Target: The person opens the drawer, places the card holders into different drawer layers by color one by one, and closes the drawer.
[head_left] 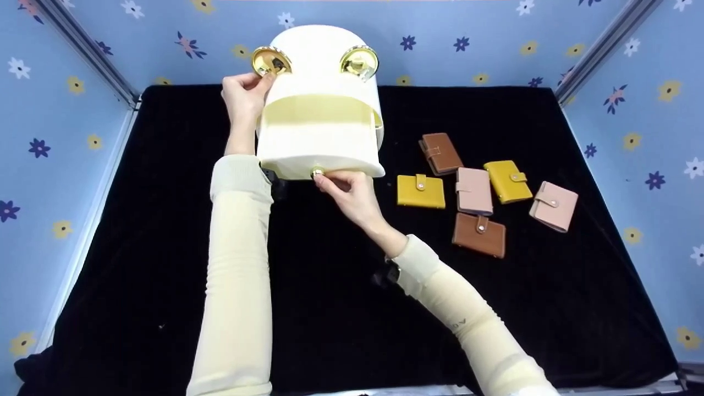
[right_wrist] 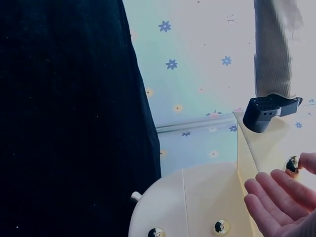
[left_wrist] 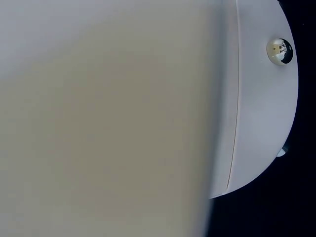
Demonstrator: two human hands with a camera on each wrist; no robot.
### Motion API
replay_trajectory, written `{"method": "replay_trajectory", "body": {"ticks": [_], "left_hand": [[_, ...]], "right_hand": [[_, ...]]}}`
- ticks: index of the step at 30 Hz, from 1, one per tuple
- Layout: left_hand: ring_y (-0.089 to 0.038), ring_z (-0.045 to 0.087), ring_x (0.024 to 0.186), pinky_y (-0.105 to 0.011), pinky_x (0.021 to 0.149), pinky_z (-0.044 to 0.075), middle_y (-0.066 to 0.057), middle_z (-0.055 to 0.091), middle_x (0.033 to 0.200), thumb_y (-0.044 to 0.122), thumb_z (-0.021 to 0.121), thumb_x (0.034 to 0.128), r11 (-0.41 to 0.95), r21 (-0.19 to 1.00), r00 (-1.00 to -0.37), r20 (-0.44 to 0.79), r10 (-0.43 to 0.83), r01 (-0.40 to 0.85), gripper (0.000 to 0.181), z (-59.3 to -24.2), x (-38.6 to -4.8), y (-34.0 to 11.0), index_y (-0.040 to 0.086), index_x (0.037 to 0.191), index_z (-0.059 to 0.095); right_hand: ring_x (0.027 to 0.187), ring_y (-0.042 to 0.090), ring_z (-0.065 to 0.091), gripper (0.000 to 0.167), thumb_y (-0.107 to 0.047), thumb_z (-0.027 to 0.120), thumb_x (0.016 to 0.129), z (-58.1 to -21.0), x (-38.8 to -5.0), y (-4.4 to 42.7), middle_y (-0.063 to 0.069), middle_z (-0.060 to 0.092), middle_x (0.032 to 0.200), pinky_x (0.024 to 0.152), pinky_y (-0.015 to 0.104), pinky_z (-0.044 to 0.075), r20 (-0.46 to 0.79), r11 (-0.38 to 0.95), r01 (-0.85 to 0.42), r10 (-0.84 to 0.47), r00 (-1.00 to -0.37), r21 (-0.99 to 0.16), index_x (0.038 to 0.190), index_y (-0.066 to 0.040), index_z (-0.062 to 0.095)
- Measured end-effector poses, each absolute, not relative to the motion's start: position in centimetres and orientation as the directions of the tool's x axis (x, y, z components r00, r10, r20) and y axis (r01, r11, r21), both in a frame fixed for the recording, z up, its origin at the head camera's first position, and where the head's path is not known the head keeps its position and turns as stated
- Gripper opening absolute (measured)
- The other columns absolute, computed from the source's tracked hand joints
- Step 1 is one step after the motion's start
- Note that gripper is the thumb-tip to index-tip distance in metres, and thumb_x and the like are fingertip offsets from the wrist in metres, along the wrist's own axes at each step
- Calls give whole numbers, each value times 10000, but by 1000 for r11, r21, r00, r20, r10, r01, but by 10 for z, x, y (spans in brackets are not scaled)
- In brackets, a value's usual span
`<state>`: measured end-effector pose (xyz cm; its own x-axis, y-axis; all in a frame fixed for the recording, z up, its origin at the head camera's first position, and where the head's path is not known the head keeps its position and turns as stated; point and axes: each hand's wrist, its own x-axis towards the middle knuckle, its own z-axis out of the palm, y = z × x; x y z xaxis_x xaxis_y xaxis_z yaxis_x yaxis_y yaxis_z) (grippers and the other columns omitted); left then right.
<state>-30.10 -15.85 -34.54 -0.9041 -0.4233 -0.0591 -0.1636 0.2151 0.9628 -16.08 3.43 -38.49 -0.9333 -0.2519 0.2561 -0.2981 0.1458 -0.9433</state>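
A white round-topped box (head_left: 319,66) with a drawer (head_left: 316,143) drawn out at its front stands at the back of the black cloth. My left hand (head_left: 245,102) pinches the lower edge of a shiny gold disc (head_left: 270,59) on the box's left. A matching gold disc (head_left: 360,61) sits on its right. With thumb and fingertips, my right hand (head_left: 352,195) pinches the small gold knob (head_left: 317,171) on the drawer front. In the right wrist view the knob (right_wrist: 292,165) shows by the thumb. A blurred pale surface fills much of the left wrist view, hiding the left hand.
Several snap-closed card holders lie right of the box: brown (head_left: 443,154), yellow (head_left: 421,191), pink (head_left: 474,191), another yellow (head_left: 508,181), another pink (head_left: 554,206) and another brown (head_left: 479,235). Blue flowered walls (head_left: 462,44) border the black cloth (head_left: 330,308).
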Motion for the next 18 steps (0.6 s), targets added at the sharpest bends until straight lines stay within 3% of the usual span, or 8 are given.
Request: {"method": "replay_trajectory", "body": {"ticks": [18], "left_hand": [[-118,600,791,-191,725,443,-23,675,912,260,712,753,205,965,-906,-68,-419,-167,279,-346,-301,-159,97,978,697]], "right_hand": [[780,94,622,220,-186,626,839,-434,-171,65,48,666,896,708,242,490,241,205,-317,-326,-914,-926,947,3,662]]}}
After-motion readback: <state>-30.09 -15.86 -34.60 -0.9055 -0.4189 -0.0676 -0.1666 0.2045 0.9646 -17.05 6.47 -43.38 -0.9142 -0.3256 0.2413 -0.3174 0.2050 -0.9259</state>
